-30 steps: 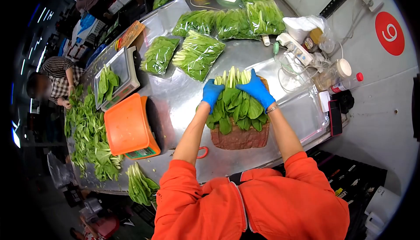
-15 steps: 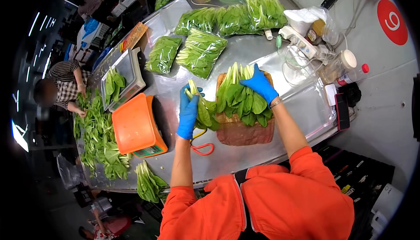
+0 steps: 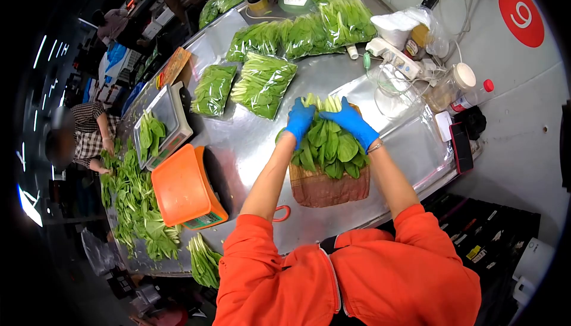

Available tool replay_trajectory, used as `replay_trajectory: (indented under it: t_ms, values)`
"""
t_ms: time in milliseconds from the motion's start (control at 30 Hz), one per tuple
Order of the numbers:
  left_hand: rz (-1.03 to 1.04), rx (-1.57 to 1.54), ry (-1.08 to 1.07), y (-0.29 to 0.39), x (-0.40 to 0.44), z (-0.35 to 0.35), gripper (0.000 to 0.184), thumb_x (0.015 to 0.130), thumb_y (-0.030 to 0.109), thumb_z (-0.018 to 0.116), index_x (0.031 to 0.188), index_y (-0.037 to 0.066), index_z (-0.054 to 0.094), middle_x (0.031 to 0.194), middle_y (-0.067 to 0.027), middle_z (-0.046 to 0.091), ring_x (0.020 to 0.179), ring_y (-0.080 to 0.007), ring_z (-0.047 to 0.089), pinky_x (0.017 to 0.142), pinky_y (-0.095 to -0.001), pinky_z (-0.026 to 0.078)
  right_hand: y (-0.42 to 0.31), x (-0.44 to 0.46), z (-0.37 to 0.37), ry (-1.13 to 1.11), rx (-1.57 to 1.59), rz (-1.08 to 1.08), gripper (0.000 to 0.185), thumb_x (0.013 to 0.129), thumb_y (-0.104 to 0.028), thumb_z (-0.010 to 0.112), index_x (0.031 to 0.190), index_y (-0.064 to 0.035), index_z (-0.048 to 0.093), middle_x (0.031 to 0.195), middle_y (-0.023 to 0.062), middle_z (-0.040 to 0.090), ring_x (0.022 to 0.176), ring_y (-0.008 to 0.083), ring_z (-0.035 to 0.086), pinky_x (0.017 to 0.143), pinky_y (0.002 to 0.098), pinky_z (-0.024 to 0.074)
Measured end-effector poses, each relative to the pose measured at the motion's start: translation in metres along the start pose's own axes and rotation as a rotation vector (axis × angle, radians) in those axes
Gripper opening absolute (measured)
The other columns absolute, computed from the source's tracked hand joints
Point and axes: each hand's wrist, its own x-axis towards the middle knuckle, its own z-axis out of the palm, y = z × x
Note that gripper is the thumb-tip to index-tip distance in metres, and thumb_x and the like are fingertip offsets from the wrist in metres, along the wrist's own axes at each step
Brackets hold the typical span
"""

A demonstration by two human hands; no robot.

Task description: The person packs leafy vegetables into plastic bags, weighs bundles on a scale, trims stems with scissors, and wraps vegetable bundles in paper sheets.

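Head view is showing the left hand (image 3: 301,118) and right hand (image 3: 352,123), both half curled, holding the greens (image 3: 330,142) between them on the brown mat (image 3: 330,191). Probably these are weighing little and bruising easily; firmer stalks (image 3: 320,103) are offering better hold.

Stems (image 3: 322,104) partly hidden, apparently behind left grip (image 3: 301,118).

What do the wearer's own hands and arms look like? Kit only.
Left hand and right hand: matching blue gloves, close-fitting, ending near the wrists. A thin band circles the right wrist. Sleeves are orange-red and stop well short of the gloves. No cables visible on either arm.
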Motion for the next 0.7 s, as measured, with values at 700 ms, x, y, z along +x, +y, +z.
replay_trajectory:
  t_ms: [700]
  values:
    - [-0.267,-0.359,-0.248,0.044,-0.038,-0.036,0.051,0.075,0.023,0.064,0.114,-0.004,0.043,0.098,-0.0137,0.056,0.077,-0.0175,0.058,0.063,-0.0292,0.048,-0.004,-0.015,0.019,-0.251,0.381,0.082,0.032,0.077,-0.017,0.06,0.103,0.0008,0.053,0.09,0.0066,0.06,0.08,0.0127,0.056,0.07,0.0247,0.0448]
